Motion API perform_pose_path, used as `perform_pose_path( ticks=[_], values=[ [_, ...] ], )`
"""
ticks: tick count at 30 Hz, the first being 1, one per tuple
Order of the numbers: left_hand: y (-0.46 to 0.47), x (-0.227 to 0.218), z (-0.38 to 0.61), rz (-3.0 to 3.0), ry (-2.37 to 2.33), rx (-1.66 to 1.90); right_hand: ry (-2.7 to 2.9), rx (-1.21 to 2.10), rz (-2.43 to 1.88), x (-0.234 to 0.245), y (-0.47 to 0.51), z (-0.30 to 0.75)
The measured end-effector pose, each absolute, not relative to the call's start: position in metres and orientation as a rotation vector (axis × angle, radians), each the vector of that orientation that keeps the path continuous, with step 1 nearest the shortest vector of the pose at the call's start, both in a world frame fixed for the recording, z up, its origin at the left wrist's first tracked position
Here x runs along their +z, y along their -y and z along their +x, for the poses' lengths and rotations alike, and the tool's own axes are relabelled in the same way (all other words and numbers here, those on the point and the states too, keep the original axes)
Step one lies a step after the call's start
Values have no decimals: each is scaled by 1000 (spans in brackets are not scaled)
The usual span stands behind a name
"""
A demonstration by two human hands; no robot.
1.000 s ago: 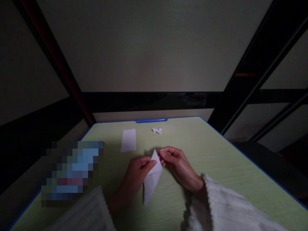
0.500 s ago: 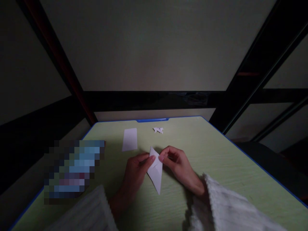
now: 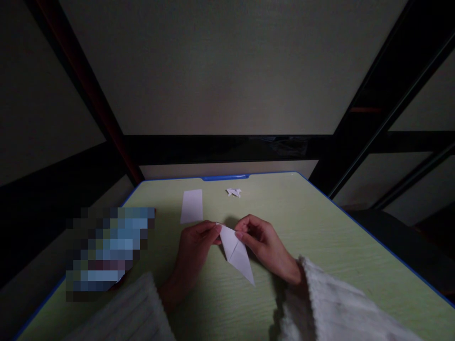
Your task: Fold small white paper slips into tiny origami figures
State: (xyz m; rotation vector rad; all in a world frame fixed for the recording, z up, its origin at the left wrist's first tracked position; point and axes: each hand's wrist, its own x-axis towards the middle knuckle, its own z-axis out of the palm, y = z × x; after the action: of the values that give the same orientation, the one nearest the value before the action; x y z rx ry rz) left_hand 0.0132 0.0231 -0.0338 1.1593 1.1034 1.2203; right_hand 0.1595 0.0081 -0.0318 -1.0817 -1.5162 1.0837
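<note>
A folded piece of white paper (image 3: 237, 251), pointed at its lower end and creased across the middle, is held between both hands above the table. My left hand (image 3: 199, 244) pinches its upper left corner between thumb and fingers. On the upper right edge, my right hand (image 3: 261, 241) grips the paper with the thumb on top and the fingers curled behind. Beyond the hands lies a small folded paper figure (image 3: 233, 192). A flat rectangular sheet of white paper (image 3: 192, 206) rests to the left of that figure.
The pale green tabletop (image 3: 320, 265) has a blue rim and a blue strip (image 3: 225, 177) at its far edge. A pixelated, unreadable object (image 3: 113, 251) lies on the left side. Behind the table stands a pale panel (image 3: 227, 71) with dark framing.
The folded paper has turned, its lower point swinging to the right. My left hand has shifted slightly left and now pinches the upper corner; my right hand has barely moved.
</note>
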Motion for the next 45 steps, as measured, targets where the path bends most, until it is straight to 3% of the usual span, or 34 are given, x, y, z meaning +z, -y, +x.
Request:
perform_pose_path(
  ticks=[11,29,45],
  values=[
    [-17,-26,15,1085,-1146,1320,1204,1302,-1140,-34,-10,155],
    [-17,-30,24,786,-1030,1337,974,1278,-1096,-34,-7,153],
    [-18,-29,20,1046,-1163,1154,1003,1259,-1232,-34,-7,154]
  ],
)
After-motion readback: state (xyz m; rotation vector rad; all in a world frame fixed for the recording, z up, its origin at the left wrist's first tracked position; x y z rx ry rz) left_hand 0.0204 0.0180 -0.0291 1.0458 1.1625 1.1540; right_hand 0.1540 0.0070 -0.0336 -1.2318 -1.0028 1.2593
